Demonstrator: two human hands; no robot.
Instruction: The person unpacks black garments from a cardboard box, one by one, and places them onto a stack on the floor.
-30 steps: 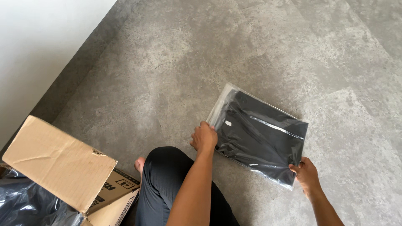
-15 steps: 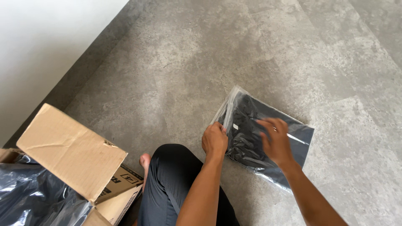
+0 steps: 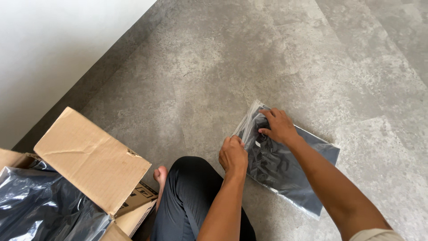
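Grey, mottled stone-look floor, laid in large tiles with faint seams running diagonally across the upper right. Bordered along its left edge by a darker skirting strip below a pale wall. Directly on it, toward the lower right: a clear plastic bag with dark folded fabric inside, lying flat and skewed to the seams. At the lower left corner: an open cardboard box, one flap raised, filled with dark bagged items. Between box and bag: a bare foot and a bent leg in dark trousers, resting on the floor
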